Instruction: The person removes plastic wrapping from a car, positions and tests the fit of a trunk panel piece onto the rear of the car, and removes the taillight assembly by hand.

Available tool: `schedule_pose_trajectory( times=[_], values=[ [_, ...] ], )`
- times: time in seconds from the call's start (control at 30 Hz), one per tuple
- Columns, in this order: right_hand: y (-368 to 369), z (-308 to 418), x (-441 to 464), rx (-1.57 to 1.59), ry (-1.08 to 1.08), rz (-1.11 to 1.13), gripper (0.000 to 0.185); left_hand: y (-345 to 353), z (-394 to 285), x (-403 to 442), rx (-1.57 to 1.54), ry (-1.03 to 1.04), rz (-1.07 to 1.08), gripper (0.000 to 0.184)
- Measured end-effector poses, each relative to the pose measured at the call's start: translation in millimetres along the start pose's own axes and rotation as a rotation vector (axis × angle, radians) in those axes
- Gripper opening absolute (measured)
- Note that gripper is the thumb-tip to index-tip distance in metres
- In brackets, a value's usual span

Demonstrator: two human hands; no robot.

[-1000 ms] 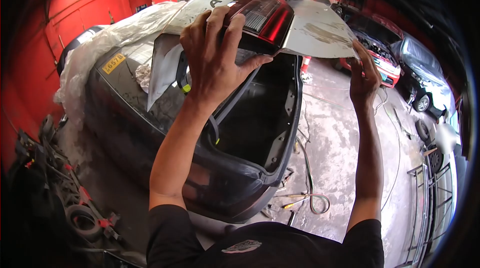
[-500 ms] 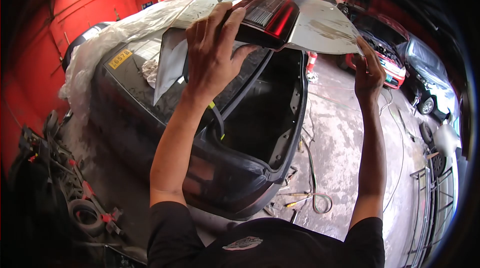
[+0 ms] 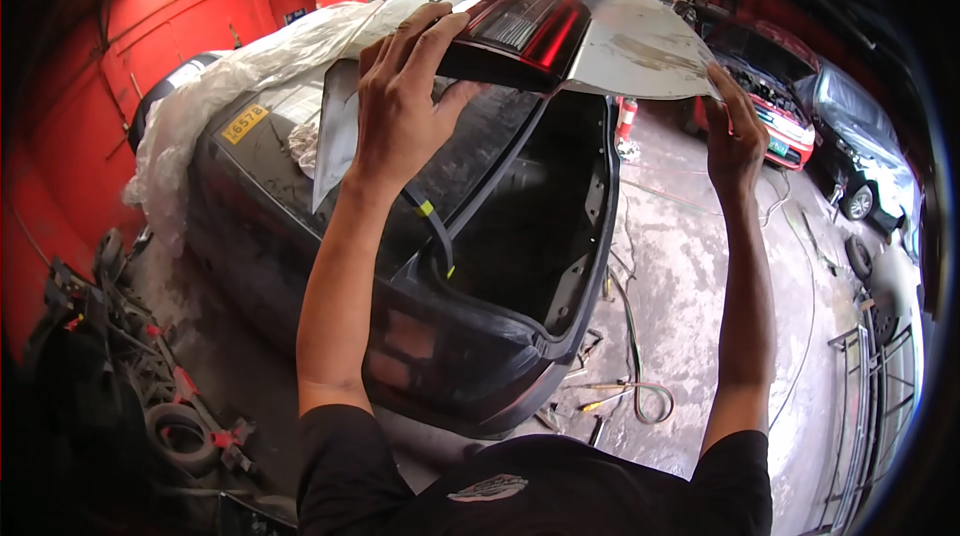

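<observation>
A raised trunk lid (image 3: 640,48), white with brownish smeared patches and partial dark lettering, hangs above the open trunk of a dark car (image 3: 450,336). A red tail light (image 3: 530,26) is set in it. My left hand (image 3: 405,101) grips the lid's edge beside the tail light, fingers on top and thumb below. At the lid's right corner, my right hand (image 3: 737,126) pinches the edge. Below the lid, the trunk opening (image 3: 530,206) shows a dark interior and a rubber seal along its rim.
Plastic sheeting (image 3: 240,66) drapes the car's far left side. Loose parts and a tire (image 3: 182,439) lie at lower left. Hoses (image 3: 650,401) and tools are on the floor. A red car (image 3: 785,131) and a covered car (image 3: 850,136) stand right, near a metal rack (image 3: 860,416).
The view has shifted a little. My left hand has slid slightly left and down relative to the tail light, still on the lid. My right hand stays at the corner.
</observation>
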State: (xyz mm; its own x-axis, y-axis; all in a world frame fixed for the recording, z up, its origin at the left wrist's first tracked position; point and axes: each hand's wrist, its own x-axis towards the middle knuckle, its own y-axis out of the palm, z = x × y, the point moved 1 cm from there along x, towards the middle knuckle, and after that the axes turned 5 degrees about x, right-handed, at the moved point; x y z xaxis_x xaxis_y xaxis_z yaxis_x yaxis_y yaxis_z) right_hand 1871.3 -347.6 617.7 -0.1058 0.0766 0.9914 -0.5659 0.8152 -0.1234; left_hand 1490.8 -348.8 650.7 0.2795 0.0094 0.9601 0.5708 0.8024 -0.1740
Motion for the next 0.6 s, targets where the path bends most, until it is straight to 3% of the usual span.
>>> schedule_pose_trajectory(
  times=[0.6],
  values=[
    [-1.2,0.1,-0.8,0.044,0.084,0.026,0.035,6.5,-3.5,-0.2,0.122,0.045,-0.024,0.071]
  ],
)
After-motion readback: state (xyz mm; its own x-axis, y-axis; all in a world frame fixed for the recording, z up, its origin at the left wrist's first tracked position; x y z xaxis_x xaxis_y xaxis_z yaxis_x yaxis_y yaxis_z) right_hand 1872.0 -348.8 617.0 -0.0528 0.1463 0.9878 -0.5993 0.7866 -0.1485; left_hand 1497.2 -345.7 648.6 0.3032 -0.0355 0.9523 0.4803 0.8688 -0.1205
